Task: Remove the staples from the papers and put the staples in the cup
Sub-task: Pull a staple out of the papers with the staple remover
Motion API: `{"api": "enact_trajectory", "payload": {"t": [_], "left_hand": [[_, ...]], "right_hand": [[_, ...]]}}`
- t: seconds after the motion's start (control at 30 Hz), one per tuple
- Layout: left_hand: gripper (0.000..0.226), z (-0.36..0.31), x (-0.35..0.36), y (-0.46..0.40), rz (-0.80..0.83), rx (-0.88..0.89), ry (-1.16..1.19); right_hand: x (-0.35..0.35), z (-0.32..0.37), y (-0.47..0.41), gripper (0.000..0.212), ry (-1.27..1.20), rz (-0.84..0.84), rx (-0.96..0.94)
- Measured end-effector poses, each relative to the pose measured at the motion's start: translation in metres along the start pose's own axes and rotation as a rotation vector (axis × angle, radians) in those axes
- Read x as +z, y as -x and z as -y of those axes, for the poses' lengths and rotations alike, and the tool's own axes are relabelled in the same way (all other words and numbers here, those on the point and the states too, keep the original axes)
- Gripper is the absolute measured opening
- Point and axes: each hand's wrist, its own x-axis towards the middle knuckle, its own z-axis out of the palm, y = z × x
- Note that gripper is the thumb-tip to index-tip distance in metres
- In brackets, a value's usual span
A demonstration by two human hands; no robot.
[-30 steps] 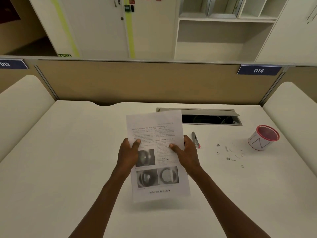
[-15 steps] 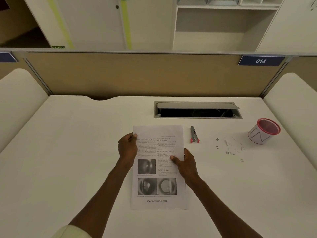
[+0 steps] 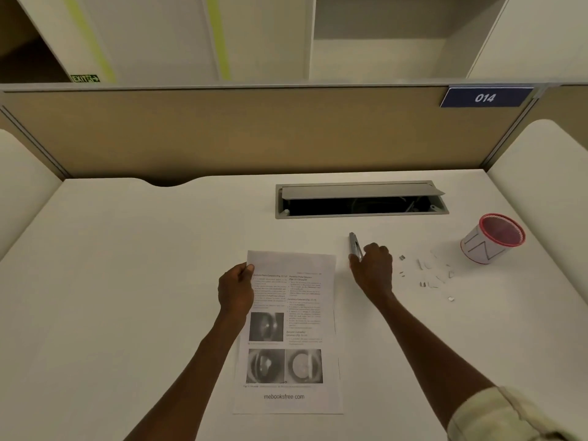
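The printed papers [image 3: 292, 332] lie flat on the white desk [image 3: 127, 297] in front of me. My left hand [image 3: 236, 289] pinches their upper left edge. My right hand [image 3: 373, 268] is off the papers, curled around the lower end of the grey staple remover [image 3: 354, 243] just to their right. Several loose staples [image 3: 426, 275] lie scattered right of that hand. The white cup with a red rim [image 3: 491, 238] stands beyond them at the right.
An open cable hatch [image 3: 361, 200] is set into the desk behind the staple remover. A tan partition with a blue "014" tag [image 3: 485, 97] closes off the back. Cream side panels flank the desk.
The papers went from held up to lying flat on the desk. My right hand left the page and moved right onto the staple remover. The left hand stayed at the upper left edge.
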Motion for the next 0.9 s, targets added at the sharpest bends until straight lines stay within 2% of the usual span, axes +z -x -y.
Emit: {"api": "enact_trajectory", "payload": {"t": [0.13,0.27,0.43,0.57,0.7,0.77,0.9], "left_hand": [[0.027,-0.001,0.003,-0.008,0.009,-0.009,0.004],[0.028,-0.003,0.006,-0.012,0.027,0.001,-0.015],[0.028,-0.005,0.006,-0.012,0.05,0.021,-0.034],[0.028,-0.008,0.006,-0.012,0.054,0.049,-0.043],[0.028,-0.016,0.005,-0.006,0.054,0.083,-0.039],[0.027,-0.021,0.004,-0.001,0.056,0.103,-0.023],[0.027,-0.03,0.005,0.01,0.07,0.17,-0.025]], "right_hand": [[0.004,0.006,-0.023,0.054,0.173,0.052,-0.019],[0.009,0.012,-0.032,0.047,0.214,0.104,-0.032],[0.001,0.022,-0.047,0.021,-0.062,0.22,0.178],[-0.006,0.034,-0.052,0.026,-0.389,0.255,0.311],[-0.028,0.06,-0.043,0.019,-0.727,0.292,0.217],[-0.039,0.074,-0.034,0.03,-0.886,0.399,0.162],[-0.05,0.1,-0.007,0.042,-0.924,0.5,0.017]]}}
